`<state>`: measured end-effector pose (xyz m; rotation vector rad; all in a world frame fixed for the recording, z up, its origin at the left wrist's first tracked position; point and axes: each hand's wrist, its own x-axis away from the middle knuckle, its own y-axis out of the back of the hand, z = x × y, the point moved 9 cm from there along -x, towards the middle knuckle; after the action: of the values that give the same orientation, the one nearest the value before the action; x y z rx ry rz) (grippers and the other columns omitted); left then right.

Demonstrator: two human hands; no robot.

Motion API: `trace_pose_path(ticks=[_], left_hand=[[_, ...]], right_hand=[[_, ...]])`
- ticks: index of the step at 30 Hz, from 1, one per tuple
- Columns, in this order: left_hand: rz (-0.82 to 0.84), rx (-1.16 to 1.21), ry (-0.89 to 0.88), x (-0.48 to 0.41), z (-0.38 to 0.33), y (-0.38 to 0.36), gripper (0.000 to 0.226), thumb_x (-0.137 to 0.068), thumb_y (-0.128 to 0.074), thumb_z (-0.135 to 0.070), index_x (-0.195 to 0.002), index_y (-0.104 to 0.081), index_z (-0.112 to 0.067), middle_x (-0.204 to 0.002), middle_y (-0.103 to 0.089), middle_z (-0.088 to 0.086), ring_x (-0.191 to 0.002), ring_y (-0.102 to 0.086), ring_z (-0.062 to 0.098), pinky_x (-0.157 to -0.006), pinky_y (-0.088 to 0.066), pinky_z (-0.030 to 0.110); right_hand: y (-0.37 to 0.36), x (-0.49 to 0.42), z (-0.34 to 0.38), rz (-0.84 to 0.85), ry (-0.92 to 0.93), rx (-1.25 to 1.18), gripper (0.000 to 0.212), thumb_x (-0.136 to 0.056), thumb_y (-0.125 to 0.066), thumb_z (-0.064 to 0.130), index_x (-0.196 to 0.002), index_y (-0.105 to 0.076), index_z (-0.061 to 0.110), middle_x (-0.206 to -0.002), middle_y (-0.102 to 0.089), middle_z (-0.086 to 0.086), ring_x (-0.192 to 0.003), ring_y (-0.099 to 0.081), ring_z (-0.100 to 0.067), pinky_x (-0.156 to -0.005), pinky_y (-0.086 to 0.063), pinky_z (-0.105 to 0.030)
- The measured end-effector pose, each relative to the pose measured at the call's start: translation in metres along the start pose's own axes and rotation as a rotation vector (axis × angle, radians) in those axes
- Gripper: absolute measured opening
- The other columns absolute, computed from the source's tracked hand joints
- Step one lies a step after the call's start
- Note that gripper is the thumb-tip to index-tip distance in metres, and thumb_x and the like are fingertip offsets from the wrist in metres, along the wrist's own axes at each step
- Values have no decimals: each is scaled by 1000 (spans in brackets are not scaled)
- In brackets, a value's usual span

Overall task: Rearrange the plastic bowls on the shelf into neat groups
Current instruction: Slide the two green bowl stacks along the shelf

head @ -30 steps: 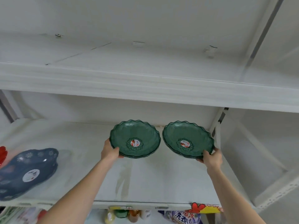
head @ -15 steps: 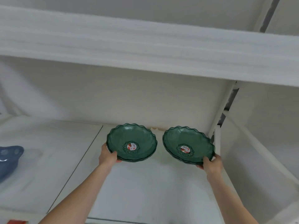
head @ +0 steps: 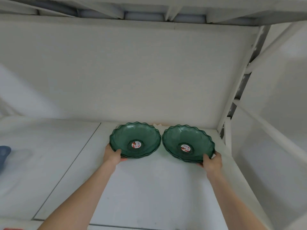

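Note:
Two small stacks of green scalloped plastic bowls sit side by side near the back right of the white shelf [head: 149, 188], each with a red sticker in its middle. My left hand [head: 113, 156] grips the near-left rim of the left green stack [head: 137, 136], thumb over the edge. My right hand [head: 211, 162] grips the near-right rim of the right green stack [head: 191, 138] the same way. The two stacks almost touch each other.
A blue bowl [head: 4, 154] peeks in at the far left edge of the shelf. The white back wall [head: 132, 72] stands just behind the green stacks. A white upright post [head: 232, 105] borders the shelf on the right, and the upper shelf hangs overhead.
Both green stacks have slid further back on the shelf toward the wall, still gripped by my hands. The view has moved in and to the right, so the blue bowl is nearly out of sight.

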<state>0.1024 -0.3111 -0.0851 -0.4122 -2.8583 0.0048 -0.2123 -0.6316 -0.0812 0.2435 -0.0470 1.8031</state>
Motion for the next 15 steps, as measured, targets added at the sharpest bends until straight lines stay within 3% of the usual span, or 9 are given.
trace_pose_path(ticks=[2,4,7,10,13,15], left_hand=[[13,9,7,-1,-1,-2,54,-90,-50,7,-139,-38,-15,-135,-50,13,-95,-61,37,-69,-55,37],[31,15,13,-1,-1,-4,52,-92,-50,4,-138,-38,-16,-135,-51,14,-95,-62,37,-68,-55,37],[46,-27,36,2,-1,-4,50,-94,-51,-3,-139,-37,-20,-136,-53,13,-86,-66,36,-68,-54,35],[80,-109,95,6,1,-4,48,-96,-50,-15,-139,-33,-28,-129,-59,9,-76,-68,28,-85,-50,38],[110,-191,111,8,-1,-3,42,-95,-52,-24,-134,-37,-27,-121,-64,10,-79,-67,22,-85,-47,38],[120,-279,92,9,-4,-2,40,-94,-53,-30,-130,-41,-21,-113,-65,11,-77,-65,19,-82,-46,37]], right_hand=[[-2,-1,1,-5,12,6,53,-90,-55,8,-139,-34,12,-132,-51,-19,-71,-67,-28,-56,-57,-28],[-3,-2,1,-12,15,9,53,-90,-56,9,-139,-34,10,-133,-50,-20,-85,-67,-35,-51,-55,-24],[-3,-3,2,-29,10,40,54,-90,-58,11,-138,-34,8,-134,-49,-21,-99,-62,-36,-43,-50,-18],[-2,-3,4,-53,30,98,55,-89,-60,12,-137,-35,3,-133,-51,-21,-97,-55,-29,-32,-36,-6],[-4,-2,7,-34,34,182,53,-89,-61,18,-133,-37,2,-127,-54,-19,-84,-61,-30,-41,-45,-15],[-5,0,10,-16,25,255,54,-88,-61,24,-130,-39,-1,-125,-57,-21,-84,-65,-35,-62,-56,-31]])
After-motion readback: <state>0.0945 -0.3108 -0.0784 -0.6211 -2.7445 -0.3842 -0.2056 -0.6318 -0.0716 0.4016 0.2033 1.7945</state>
